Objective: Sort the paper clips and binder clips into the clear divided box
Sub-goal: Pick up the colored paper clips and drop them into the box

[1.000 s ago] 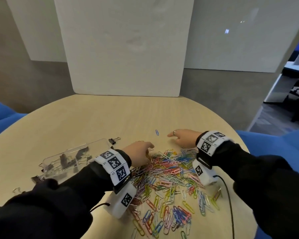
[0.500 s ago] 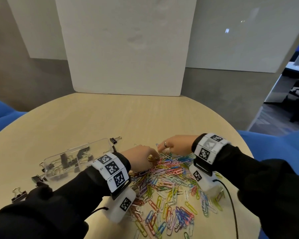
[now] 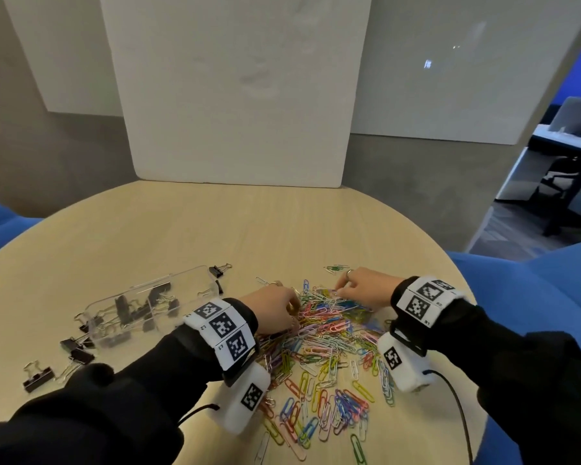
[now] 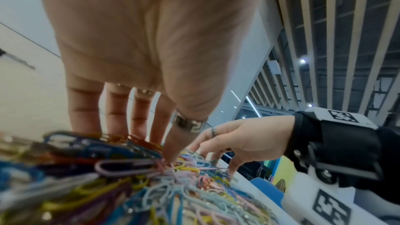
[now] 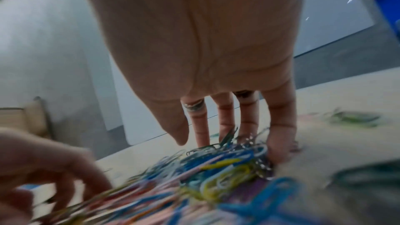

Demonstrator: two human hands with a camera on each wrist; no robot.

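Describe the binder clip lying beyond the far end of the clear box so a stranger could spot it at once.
Start at the clear divided box left of the paper clip pile. Just past its far right corner lies a black binder clip alone on bare table; the other loose binder clips cluster at the box's near end.

No word, brand or number can be read anywhere on the bench or the boards behind it. The only signs are black-and-white square code markers: three in a row on the white left wristband (image 3: 222,327), two showing on the right wristband (image 3: 423,297), and one each on the white left wrist camera housing (image 3: 251,397) and the right wrist camera housing (image 3: 392,358). Tiny characters sit beside the wristband markers (too small to make out). A ring (image 4: 189,124) on the left hand (image 4: 151,32) bears an angular engraved pattern, not lettering.
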